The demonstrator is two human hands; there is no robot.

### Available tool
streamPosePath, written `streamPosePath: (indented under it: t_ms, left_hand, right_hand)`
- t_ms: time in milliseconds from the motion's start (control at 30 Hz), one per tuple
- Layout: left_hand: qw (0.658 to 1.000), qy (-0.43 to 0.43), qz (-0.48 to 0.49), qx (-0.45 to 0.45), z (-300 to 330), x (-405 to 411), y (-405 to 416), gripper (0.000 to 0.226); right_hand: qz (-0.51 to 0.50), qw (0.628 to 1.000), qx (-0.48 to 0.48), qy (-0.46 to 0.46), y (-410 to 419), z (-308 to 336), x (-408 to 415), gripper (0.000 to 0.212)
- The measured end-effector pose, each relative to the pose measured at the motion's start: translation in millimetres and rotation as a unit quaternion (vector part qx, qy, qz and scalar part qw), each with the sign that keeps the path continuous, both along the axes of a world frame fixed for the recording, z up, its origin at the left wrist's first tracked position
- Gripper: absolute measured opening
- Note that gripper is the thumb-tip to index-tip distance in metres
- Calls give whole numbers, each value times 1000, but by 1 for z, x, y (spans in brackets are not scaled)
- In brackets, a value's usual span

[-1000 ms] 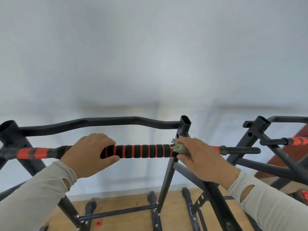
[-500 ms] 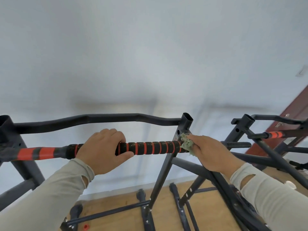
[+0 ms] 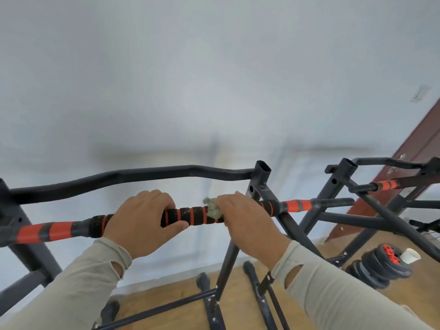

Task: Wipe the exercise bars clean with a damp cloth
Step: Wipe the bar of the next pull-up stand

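Between hands, striped bar (image 3: 188,215) runs left-right; left hand (image 3: 142,222) grips it, right hand (image 3: 245,222) clamps cloth (image 3: 212,210), mostly hidden.

Frame tubes (image 3: 133,178): matt black painted metal. Bar sleeve (image 3: 190,215): ribbed black-and-orange foam, speckled and scuffed. Cloth (image 3: 212,210): fuzzy grey-green fabric. Floor (image 3: 166,298): smooth wood. Weight plates (image 3: 378,265): dull black.

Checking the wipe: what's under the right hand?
A green cloth bunched against the striped grip shows at the right hand's fingertips. The rest of the cloth and the grip beneath are covered.
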State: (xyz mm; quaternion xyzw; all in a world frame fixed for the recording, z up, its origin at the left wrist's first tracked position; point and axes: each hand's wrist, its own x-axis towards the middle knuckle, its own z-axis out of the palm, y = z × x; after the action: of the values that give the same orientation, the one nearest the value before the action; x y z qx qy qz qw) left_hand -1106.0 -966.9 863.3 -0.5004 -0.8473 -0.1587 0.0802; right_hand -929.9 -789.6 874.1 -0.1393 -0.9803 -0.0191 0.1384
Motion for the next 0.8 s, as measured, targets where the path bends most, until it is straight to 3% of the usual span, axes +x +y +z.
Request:
streamPosePath:
  t_ms: [167,267,400,533,667,800]
  left_hand:
    - [1000,2,-1,7,-2,-2,1,41]
    - [1000,6,-2,8,-3,-2,0,41]
    - [1000,5,-1,11,-3,-1,0,39]
    - [1000,9,-1,19,-6,-1,-1,40]
    - [1000,9,-3,23,-6,-1,-1,39]
    - [1000,9,0,27,-5,1,-1,39]
  right_hand:
    - [-152,974,101,-134,59,38,53,15]
    - [-205,966,107,-118,54,41,52,11]
    - [-180,983,39,-22,-14,24,2,18]
    - [-54,995,-42,72,-50,-10,-34,16]
    - [3,999,28,15,-8,0,-1,30]
    - [-150,982,56,-101,53,36,42,19]
